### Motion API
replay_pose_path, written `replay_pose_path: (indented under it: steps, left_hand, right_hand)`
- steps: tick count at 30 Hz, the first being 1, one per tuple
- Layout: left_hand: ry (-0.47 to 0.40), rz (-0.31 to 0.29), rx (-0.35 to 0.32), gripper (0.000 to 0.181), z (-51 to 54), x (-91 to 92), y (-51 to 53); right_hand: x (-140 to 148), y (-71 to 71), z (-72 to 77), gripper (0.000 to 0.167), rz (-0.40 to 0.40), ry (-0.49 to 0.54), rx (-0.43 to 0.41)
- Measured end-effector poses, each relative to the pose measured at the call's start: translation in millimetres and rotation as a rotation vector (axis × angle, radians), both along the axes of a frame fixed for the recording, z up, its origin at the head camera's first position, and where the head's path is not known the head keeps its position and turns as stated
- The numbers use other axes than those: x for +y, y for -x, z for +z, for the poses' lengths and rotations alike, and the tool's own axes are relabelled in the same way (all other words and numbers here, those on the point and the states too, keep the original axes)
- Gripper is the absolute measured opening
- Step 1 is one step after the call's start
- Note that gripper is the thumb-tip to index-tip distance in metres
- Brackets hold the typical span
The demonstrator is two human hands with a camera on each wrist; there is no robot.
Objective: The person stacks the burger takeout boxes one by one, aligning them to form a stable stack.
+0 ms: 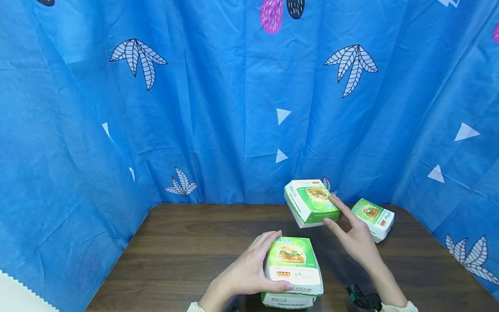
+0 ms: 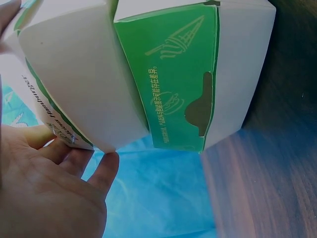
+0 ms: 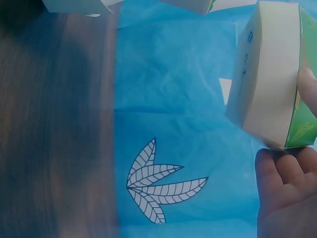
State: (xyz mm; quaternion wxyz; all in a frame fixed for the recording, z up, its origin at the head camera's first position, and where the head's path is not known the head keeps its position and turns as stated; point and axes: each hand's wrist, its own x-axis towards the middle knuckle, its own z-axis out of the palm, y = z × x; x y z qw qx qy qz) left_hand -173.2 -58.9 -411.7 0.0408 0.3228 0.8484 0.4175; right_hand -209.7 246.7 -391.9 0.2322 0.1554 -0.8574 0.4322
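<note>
- Pinches square green-and-white card hamburger box [image 1: 309, 203] with right hand [image 1: 354, 238].
- Grips matching upper box [image 1: 294, 262] with left hand [image 1: 249, 266].
- Likely handles light, stiff, crushable; grasp opposite side walls [image 3: 280, 69].

You can read "Delicious Hamburger" on three boxes.
On the lower stacked box [image 1: 287, 302] you have it under "美味汉堡"; on the box [image 1: 313, 203] in your right hand [image 1: 358, 238] it runs along one side. Your left wrist view shows it on the upper stacked box [image 2: 81, 74], and yellow print ending "可能存在差异" on the lower one's green panel [image 2: 171, 84]. The red labels [image 1: 283, 274] are too small for you to read.
</note>
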Motion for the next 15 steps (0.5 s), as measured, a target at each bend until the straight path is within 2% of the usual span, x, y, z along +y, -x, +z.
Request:
replay_pose_path:
  steps: [8, 15]
  left_hand:
    - [0.005, 0.006, -0.003, 0.104, 0.5, -0.8, -0.6]
    - [0.017, 0.013, 0.006, 0.105, -0.1, -0.9, -0.6]
  right_hand:
    - [-0.3, -4.5, 4.4, 0.068, 0.05, 0.024, -0.014]
    - [1.4, -6.1, 7.5, 0.065, 0.161, 0.086, -0.028]
